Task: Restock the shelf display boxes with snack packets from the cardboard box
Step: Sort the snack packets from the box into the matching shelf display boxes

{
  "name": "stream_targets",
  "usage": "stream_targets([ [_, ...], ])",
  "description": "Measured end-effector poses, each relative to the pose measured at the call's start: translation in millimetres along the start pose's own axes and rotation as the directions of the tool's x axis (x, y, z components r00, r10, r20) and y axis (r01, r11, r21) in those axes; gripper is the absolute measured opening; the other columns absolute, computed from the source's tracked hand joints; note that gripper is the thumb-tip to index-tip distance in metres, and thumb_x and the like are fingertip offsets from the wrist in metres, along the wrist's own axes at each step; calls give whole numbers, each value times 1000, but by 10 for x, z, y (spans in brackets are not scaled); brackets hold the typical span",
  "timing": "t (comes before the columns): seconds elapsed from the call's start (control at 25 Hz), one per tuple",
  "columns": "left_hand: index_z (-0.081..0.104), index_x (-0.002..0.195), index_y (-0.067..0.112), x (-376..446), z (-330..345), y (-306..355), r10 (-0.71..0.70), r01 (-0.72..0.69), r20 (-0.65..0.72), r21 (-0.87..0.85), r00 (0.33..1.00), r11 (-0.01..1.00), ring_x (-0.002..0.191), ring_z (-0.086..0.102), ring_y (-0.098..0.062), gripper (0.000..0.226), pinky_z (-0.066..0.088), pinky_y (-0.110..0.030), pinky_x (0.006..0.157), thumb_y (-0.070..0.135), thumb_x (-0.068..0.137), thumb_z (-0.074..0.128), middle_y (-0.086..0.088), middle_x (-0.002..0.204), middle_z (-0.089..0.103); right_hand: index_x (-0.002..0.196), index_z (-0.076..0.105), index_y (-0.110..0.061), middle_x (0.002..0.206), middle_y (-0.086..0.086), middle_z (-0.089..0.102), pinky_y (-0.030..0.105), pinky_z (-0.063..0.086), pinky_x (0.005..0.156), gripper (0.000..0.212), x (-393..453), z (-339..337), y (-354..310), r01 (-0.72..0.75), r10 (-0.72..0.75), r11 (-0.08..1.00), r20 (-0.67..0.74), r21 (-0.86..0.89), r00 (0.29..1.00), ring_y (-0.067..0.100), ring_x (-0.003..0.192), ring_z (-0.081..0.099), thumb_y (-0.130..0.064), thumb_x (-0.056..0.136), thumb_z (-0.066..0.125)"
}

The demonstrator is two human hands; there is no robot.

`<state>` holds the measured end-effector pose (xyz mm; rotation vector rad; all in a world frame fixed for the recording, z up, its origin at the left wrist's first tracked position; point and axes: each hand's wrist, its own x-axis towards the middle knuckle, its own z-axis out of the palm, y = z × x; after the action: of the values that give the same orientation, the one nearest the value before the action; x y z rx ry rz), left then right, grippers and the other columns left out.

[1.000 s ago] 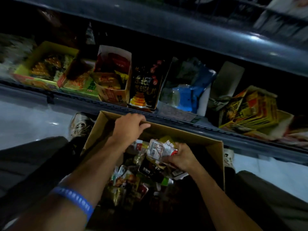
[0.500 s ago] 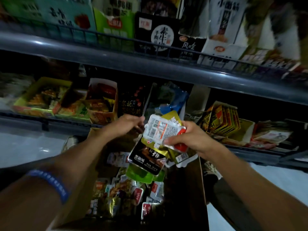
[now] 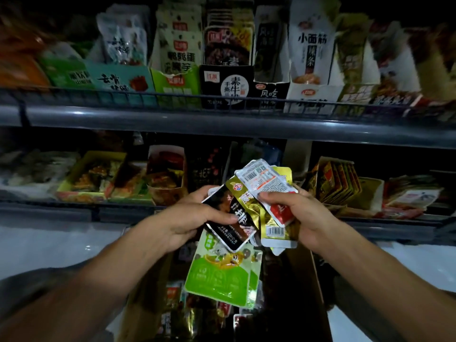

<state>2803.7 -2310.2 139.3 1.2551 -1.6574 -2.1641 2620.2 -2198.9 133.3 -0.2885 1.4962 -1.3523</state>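
Above the box [image 3: 318,292], both hands grip packets [image 3: 249,206].

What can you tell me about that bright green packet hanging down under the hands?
The green packet looks like a flat, shiny plastic snack pouch, lime green below and paler near the top, with a small picture and some print too blurry to read. It hangs tilted below the fan of packets, above the open cardboard box. Its top edge is tucked behind the black packet that the left hand pinches. A second green edge peeks out behind it. Which hand actually bears it cannot be seen.
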Motion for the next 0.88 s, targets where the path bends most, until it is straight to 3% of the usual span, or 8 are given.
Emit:
stream_targets([
  [0.12,66,117,29,7,1,-51,-42,42,38,0,998,999,98,73,-21,56,57,-33,86,8,68,83,-3,103,77,114,69,-9,100,16,75,40,62,72,48,-15,-118,71,-26,24,1000,72,17,997,29,83,73,-7,68,81],
  [0.2,67,118,26,18,-21,-90,-73,70,54,51,996,996,101,72,-25,56,56,-39,91,5,69,83,-5,105,77,112,69,-9,101,17,75,38,62,70,41,-22,-165,146,-75,75,997,121,-3,990,27,79,73,-6,73,78],
  [0.36,69,109,23,92,-125,-130,-57,61,-24,189,998,980,100,72,-29,50,57,-49,91,-3,69,84,-6,102,77,118,67,-7,107,17,74,45,56,91,43,150,-271,398,-153,155,987,61,-38,986,36,104,69,-7,77,77],
  [0.48,69,105,25,132,-253,-129,-24,48,-92,264,995,963,97,72,-25,47,57,-48,91,-2,69,85,-2,98,77,121,64,-8,104,16,74,43,60,79,57,284,-372,537,-168,166,984,-27,-58,986,35,99,71,-9,68,83],
  [0.6,68,104,25,128,-358,-146,-4,44,-135,299,991,953,97,71,-22,47,56,-44,92,0,69,86,1,98,76,118,63,-8,96,12,76,32,58,61,64,354,-423,655,-234,226,945,-59,-227,972,26,81,75,-19,61,90],
  [0.72,67,109,26,114,-430,-163,0,38,-125,306,992,951,101,69,-19,49,54,-35,90,2,70,86,4,102,76,114,63,-10,98,10,75,36,60,69,64,379,-419,756,-269,246,844,-111,-463,963,24,84,73,-30,61,92],
  [0.8,68,108,27,100,-475,-160,10,26,-122,288,992,957,101,69,-18,48,53,-34,89,3,70,86,5,100,76,107,62,-20,109,8,71,38,57,80,46,346,-351,734,-200,165,771,-113,-604,980,24,96,68,-28,69,86],
  [0.88,68,105,29,79,-489,-141,30,0,-105,281,994,960,101,69,-17,47,52,-34,90,4,70,86,7,99,76,103,61,-28,118,6,67,37,52,87,22,265,-224,634,-81,39,826,-87,-558,995,22,103,63,-28,85,75],
])
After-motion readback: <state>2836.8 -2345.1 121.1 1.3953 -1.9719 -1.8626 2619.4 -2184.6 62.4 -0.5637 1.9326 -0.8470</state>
